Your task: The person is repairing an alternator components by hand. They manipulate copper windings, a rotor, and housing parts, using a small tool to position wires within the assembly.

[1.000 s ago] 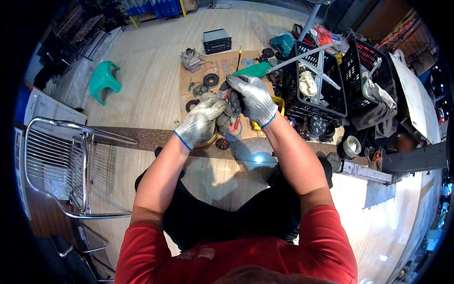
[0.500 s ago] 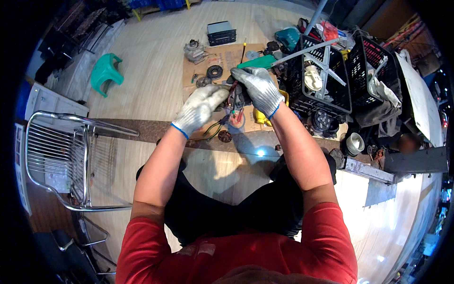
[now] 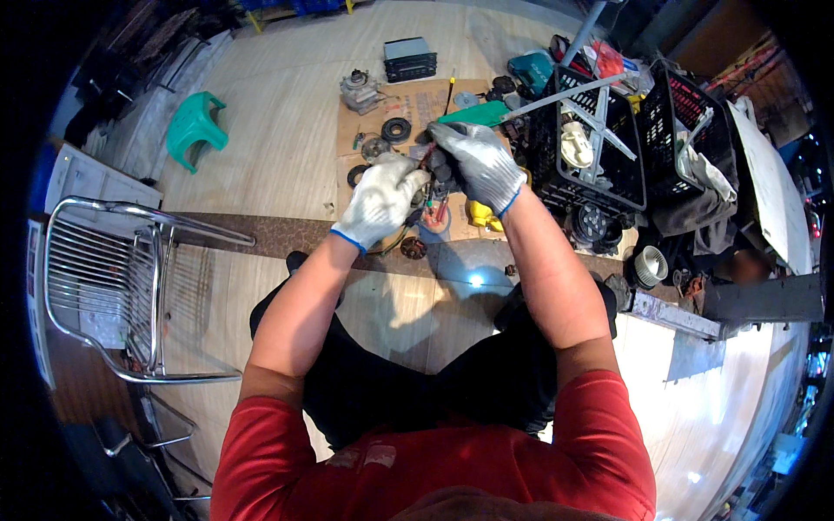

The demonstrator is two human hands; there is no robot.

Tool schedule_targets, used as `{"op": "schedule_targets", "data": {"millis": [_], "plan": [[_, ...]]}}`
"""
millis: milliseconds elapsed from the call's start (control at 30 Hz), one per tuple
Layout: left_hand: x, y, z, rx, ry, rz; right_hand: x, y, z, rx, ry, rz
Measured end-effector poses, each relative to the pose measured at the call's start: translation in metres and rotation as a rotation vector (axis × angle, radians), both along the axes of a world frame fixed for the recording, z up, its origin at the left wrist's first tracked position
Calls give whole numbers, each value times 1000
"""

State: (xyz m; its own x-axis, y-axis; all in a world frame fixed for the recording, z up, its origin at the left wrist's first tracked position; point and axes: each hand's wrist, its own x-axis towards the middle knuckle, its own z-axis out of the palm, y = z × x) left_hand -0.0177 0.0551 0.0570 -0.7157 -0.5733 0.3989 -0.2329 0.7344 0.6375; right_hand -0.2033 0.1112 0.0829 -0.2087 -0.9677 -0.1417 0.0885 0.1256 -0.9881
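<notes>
Both my hands wear white knit gloves with blue cuffs and meet above the cardboard sheet (image 3: 378, 113). My right hand (image 3: 480, 161) is closed around a dark grey machine part (image 3: 443, 174), mostly hidden by the glove. Against that part's left side, my left hand (image 3: 382, 195) has its fingers curled in a pinch; what they hold is hidden. A thin reddish-brown piece (image 3: 426, 156) shows between the hands. Below them lie red-handled tools (image 3: 440, 212) and a round copper-coloured part (image 3: 413, 248). Beyond my left hand are a black ring (image 3: 396, 130) and a round metal disc (image 3: 374, 148).
Black plastic crates (image 3: 632, 187) full of parts stand at the right, with a green-and-grey bar (image 3: 478, 115) reaching over the cardboard. A cast metal housing (image 3: 359, 92) and black box (image 3: 410, 66) sit at the far side. A green stool (image 3: 195, 130) and metal chair (image 3: 113, 291) stand left.
My left hand has shifted right and slightly nearer me, its fingers curling more. It now covers most of the pliers and uncovers another dark ring on the cardboard. My right hand has barely moved.
</notes>
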Motion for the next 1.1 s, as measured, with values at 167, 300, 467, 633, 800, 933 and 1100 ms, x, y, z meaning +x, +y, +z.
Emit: {"op": "schedule_targets", "data": {"millis": [167,300,467,633,800,933,1100], "plan": [[8,-4,16,657,-55,29,-3,1,12,92,21,109],[7,-7,8,513,-115,-33,3,9,12,-196,422,186],[6,-1,16,281,-224,-31,12,9,15,-21,207,68],[6,-3,3,170,-183,-20,22,5,8,3,288,-45],[8,2,13,109,-180,127,-2,4,8,91,152,131],[9,0,10,-15,-146,161,-19,9,23,-72,390,158],[9,-6,1,-350,-202,141,-31,10,27,-3,742,116]]}}
